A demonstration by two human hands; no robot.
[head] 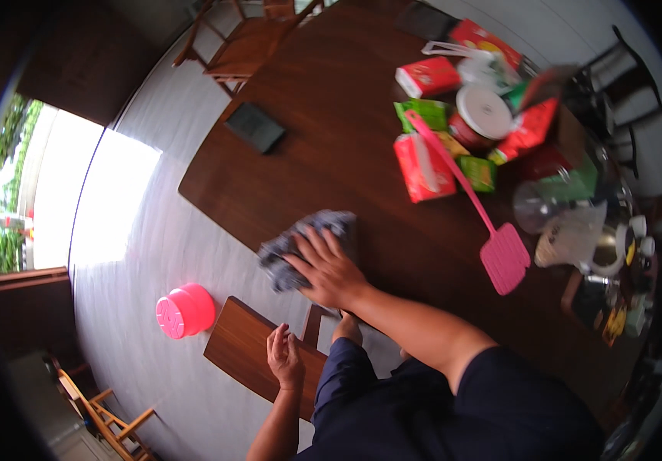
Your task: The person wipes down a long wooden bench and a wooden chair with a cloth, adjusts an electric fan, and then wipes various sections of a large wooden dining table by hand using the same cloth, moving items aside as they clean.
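My right hand [328, 271] lies with fingers spread on a crumpled grey cloth [285, 259], pressing it against the near edge of a dark wooden table [308, 155]. Part of the cloth hangs over that edge. Lower down, my left hand [285, 354] is raised above a wooden bench [250, 340], its fingers partly curled and nothing visible in them. To the right of the cloth, a pink fly swatter [504, 256] rests partly on red and green packets on the table. A dark flat object [255, 128] lies near the table's left edge.
A white-lidded tub [484, 112], a red tissue pack [428, 76], plastic bags and a glass kettle [608, 250] crowd the table's right side. On the floor, a pink plastic bucket [185, 311] lies beside the bench. Wooden chairs [250, 46] stand around.
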